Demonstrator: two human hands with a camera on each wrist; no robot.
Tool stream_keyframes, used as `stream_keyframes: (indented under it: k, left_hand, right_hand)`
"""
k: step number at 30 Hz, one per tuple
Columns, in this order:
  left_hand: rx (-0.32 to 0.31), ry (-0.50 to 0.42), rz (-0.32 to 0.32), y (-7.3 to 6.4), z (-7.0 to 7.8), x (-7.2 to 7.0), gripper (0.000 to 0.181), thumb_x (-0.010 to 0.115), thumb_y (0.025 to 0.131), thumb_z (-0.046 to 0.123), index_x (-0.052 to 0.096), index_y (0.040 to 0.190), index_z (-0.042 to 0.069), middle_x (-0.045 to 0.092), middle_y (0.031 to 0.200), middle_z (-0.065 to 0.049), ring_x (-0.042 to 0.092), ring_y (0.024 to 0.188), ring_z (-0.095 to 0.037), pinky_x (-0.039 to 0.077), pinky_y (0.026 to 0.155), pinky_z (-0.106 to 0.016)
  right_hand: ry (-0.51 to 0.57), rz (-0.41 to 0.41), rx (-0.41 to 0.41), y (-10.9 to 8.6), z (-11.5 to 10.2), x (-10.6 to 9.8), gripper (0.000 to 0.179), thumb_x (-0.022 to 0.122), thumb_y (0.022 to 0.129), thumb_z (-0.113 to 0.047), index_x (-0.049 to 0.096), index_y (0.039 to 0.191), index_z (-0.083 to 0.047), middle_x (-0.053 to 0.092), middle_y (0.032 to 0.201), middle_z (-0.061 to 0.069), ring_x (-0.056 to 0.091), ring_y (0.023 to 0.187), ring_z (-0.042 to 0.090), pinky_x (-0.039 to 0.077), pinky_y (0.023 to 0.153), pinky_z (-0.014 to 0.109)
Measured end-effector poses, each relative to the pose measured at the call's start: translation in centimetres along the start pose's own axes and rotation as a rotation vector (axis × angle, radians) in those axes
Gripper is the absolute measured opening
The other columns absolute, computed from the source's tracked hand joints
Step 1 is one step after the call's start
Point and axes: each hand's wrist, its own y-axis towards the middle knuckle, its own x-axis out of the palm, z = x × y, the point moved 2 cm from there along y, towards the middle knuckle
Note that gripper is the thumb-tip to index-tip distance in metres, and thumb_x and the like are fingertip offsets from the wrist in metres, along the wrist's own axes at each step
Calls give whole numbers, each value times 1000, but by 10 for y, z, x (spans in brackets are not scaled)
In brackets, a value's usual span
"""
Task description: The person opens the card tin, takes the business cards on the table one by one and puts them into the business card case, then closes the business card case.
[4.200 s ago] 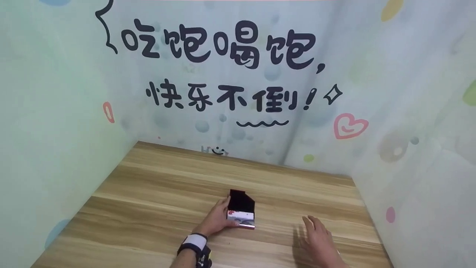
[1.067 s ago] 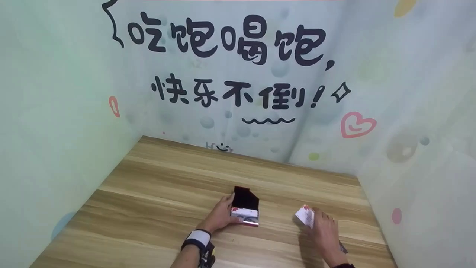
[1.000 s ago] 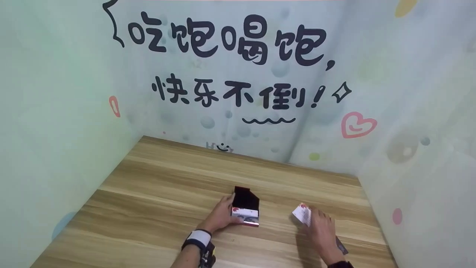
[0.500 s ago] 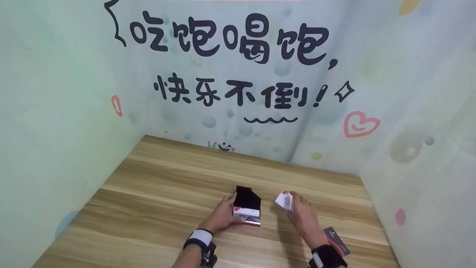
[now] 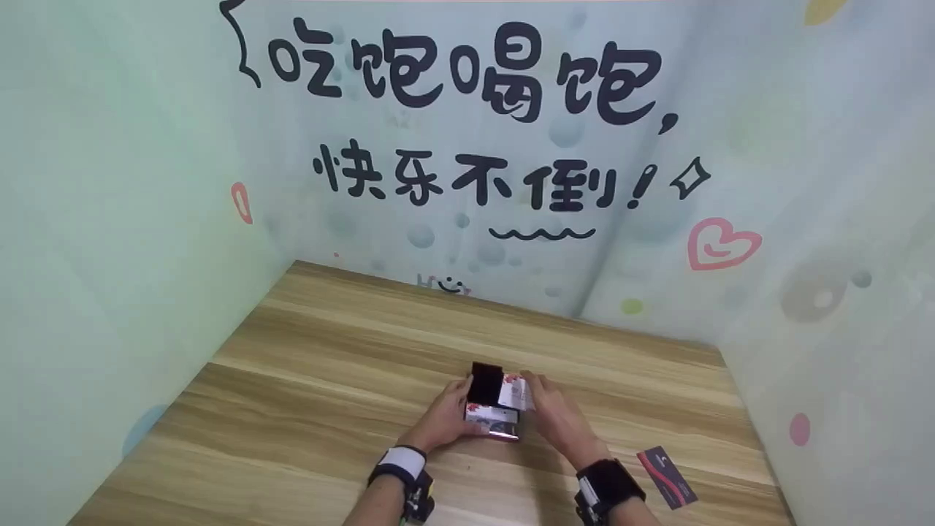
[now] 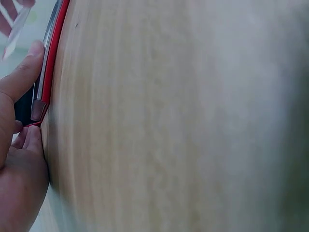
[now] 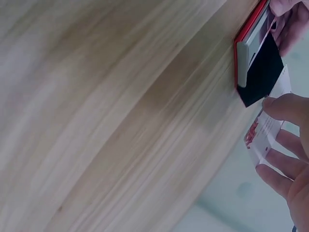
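Note:
A card case (image 5: 486,384) with a red outside, black lining and silvery metal holder lies with its flap up on the table. Inside the holder sits a white card with red flowers (image 5: 493,414). My left hand (image 5: 440,419) grips the case at its left side, the thumb on the metal holder's front edge in the left wrist view. Between thumb and fingers, my right hand (image 5: 561,418) pinches a similar white card (image 7: 263,135) over the right part of the flap. Whether that card touches the case, I cannot tell.
A dark grey card with a red stripe (image 5: 666,477) lies on the wood-grain table (image 5: 329,351), right of my right wrist. Printed light curtains (image 5: 438,131) stand at the back and both sides.
My right hand picked up the white card and carried it leftward to the case, uncovering the dark card on the table. My left hand keeps its hold; the head view shifted slightly.

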Motion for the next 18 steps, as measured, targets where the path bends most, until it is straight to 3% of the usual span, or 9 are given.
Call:
stream_keyframes:
  k: [6, 11, 18]
  left_hand:
    - [-4, 56, 6, 1, 1, -1, 103, 87, 73, 16, 26, 150, -16, 40, 148, -34, 40, 139, -47, 31, 119, -57]
    - [-7, 51, 5, 1, 2, -1, 103, 87, 73, 17, 26, 151, -13, 40, 148, -34, 41, 137, -47, 32, 119, -57]
    - [-18, 39, 7, -1, 0, -2, 104, 87, 74, 17, 25, 151, -14, 41, 146, -33, 44, 135, -45, 33, 119, -55]
  right_hand:
    - [-10, -75, -4, 15, -12, 10, 56, 74, 75, 5, 54, 128, 2, 69, 104, 22, 67, 75, 35, 60, 68, 43]
    - [16, -163, 22, 21, -20, 16, 52, 74, 78, 3, 57, 128, 1, 67, 112, 23, 69, 90, 37, 62, 78, 44]
    - [19, -148, 5, 24, -27, 28, 46, 74, 78, 6, 63, 123, 3, 67, 115, 22, 69, 98, 36, 61, 85, 43]
